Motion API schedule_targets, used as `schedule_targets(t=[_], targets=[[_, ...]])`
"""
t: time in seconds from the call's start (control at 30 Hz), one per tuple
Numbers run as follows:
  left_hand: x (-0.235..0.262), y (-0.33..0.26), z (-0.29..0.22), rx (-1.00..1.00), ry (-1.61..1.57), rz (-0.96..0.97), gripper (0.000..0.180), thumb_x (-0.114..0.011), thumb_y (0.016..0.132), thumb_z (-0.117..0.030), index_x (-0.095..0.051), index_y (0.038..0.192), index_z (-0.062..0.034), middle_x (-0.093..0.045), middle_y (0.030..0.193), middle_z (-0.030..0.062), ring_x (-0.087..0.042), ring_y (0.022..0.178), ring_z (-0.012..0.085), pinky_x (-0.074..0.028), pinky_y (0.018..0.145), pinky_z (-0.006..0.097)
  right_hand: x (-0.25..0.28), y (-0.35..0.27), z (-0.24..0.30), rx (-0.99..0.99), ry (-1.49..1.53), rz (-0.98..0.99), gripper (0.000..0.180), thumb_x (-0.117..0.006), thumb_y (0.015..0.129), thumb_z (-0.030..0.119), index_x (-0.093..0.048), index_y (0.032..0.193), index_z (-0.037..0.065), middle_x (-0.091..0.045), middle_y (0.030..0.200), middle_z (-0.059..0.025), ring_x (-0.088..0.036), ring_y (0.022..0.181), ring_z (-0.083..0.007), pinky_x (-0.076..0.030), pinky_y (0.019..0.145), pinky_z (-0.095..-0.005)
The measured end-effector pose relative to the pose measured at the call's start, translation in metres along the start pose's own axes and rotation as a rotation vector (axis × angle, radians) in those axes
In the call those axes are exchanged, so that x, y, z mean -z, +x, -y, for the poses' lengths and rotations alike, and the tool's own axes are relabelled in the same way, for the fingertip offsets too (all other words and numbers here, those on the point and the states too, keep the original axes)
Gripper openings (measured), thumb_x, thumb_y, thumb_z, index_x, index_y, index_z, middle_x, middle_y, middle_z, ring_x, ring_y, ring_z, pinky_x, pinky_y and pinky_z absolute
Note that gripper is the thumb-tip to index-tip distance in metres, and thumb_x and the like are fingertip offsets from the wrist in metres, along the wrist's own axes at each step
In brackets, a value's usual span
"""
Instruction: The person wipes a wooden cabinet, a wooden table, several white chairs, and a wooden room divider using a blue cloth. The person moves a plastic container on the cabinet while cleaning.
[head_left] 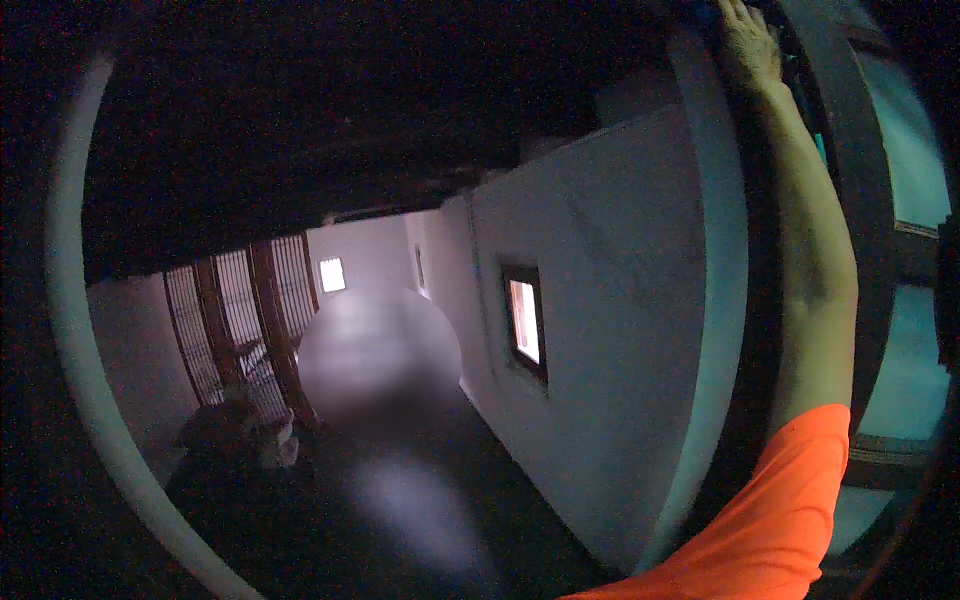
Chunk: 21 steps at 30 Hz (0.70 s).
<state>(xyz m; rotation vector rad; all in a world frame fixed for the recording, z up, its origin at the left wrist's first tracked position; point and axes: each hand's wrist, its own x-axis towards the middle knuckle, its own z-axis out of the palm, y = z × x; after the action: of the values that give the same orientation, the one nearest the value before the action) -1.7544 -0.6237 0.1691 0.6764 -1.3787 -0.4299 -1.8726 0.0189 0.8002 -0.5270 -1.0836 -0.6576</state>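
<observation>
My right arm, in a short orange sleeve [775, 500], stretches up along the right side of the picture. At the top edge my right hand [752, 45] lies against or close to a dark upright frame [815, 70]. Its fingertips run out of the picture and into shadow, so I cannot make out what they grip, if anything. My left hand is out of sight.
A pale door surround [715, 300] opens onto a dim room with a dark ceiling. The white wall [610, 260] holds a small window [524, 318]. Barred wooden panels [240, 295] stand at the far left, with dark, unclear objects [235, 430] below. A round blur covers the far middle.
</observation>
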Motion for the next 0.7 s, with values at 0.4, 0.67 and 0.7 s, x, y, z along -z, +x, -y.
schedule_targets(t=[0.4, 0.67, 0.7], targets=[[0.013, 0.006, -0.004, -0.169, 0.004, -0.037, 0.062, -0.058, 0.097, -0.024, -0.031, 0.149, -0.0030, -0.032, 0.150, 0.0213, -0.045, 0.124, 0.0356, -0.042, 0.099, 0.043, -0.017, -0.124, -0.036, 0.375, -0.636, 0.230, 0.067, -0.055, 0.090, 0.023, -0.028, 0.149, 0.041, -0.038, 0.151, 0.0089, -0.047, 0.129, -0.0239, -0.050, 0.089, -0.0539], [0.017, -0.007, -0.012, -0.098, -0.043, 0.161, 0.072, -0.059, 0.089, -0.016, -0.024, 0.148, 0.0033, -0.022, 0.153, 0.0261, -0.025, 0.140, 0.0407, -0.022, 0.114, 0.051, 0.136, -0.409, -0.049, 0.244, -0.152, 0.692, 0.062, -0.073, 0.074, 0.027, -0.053, 0.134, 0.023, -0.053, 0.137, -0.0037, -0.046, 0.126, -0.0374, -0.043, 0.091, -0.0544], [0.018, -0.006, -0.014, -0.113, 0.030, 0.196, 0.072, -0.056, 0.093, -0.021, -0.019, 0.151, -0.0006, -0.019, 0.156, 0.0223, -0.020, 0.143, 0.0374, -0.019, 0.115, 0.051, 0.168, -0.446, -0.039, 0.210, 0.062, 0.785, 0.050, -0.068, 0.081, 0.024, -0.057, 0.129, 0.017, -0.059, 0.129, -0.0091, -0.051, 0.120, -0.0382, -0.044, 0.092, -0.0512]])
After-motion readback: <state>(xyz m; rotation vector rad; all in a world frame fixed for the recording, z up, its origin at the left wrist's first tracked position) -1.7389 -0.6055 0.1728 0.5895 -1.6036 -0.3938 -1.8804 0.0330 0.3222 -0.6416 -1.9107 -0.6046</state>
